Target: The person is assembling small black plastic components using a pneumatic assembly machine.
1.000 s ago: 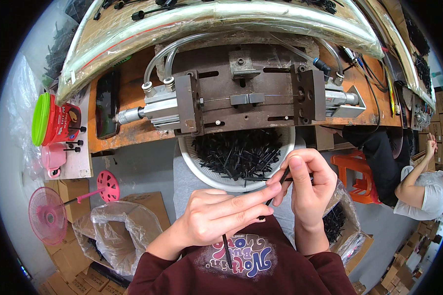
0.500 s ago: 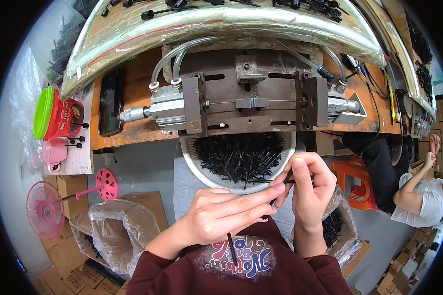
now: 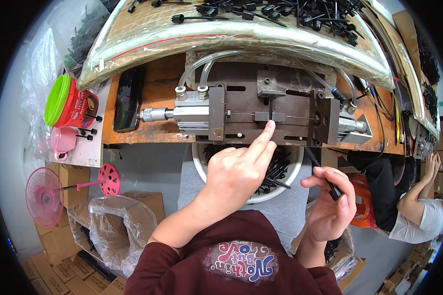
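Observation:
My left hand (image 3: 238,169) reaches palm down over the front of a dark metal fixture (image 3: 241,132). Its index finger is stretched along a thin black rod (image 3: 270,105). The rod lies across a small grey block (image 3: 261,117) and points toward the metal stop (image 3: 269,87) behind. The hand covers the rod's near part, and the thumb is hidden. Lower and to the right, my right hand (image 3: 332,206) has its fingers curled round a black rod-like piece (image 3: 314,158) with a thicker end, held at a slant.
In my lap sits a white basket (image 3: 300,169) of black parts. Cylinders with clear hoses (image 3: 194,66) flank the fixture. Further black parts (image 3: 325,19) lie on the wrapped board behind. A red bucket (image 3: 76,108) and pink fan (image 3: 45,196) stand left. Another person (image 3: 418,206) sits right.
My left hand has moved forward from near my chest to the fixture, where a black rod now lies across the block. My right hand has drawn apart from it, rightward and slightly down.

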A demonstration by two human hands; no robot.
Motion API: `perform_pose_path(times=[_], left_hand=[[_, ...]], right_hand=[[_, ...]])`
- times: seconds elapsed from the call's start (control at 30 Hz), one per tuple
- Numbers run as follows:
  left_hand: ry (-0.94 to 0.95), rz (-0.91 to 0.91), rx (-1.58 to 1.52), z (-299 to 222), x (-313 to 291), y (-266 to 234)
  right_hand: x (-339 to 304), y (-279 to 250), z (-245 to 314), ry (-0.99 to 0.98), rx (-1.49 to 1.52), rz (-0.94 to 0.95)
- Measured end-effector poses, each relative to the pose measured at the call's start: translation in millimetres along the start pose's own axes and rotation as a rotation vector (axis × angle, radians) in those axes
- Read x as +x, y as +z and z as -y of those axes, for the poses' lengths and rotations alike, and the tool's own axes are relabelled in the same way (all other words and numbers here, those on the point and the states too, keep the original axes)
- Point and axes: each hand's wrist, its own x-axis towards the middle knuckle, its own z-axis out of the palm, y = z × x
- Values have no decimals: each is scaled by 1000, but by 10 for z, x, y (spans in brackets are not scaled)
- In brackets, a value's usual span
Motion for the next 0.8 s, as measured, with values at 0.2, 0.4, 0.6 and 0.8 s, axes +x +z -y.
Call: perform_pose_path(times=[0.2,0.4,0.6,0.8], left_hand=[[-5,19,-10,12,83,-2],[-10,42,-14,4,99,-14],[-24,37,-52,15,108,-17],[-48,-2,-155,59,74,-8]], right_hand=[[-3,14,28,-117,4,14],[116,-129,24,-272,-382,201],[128,-72,34,-411,-703,223],[195,19,-28,-482,-782,248]])
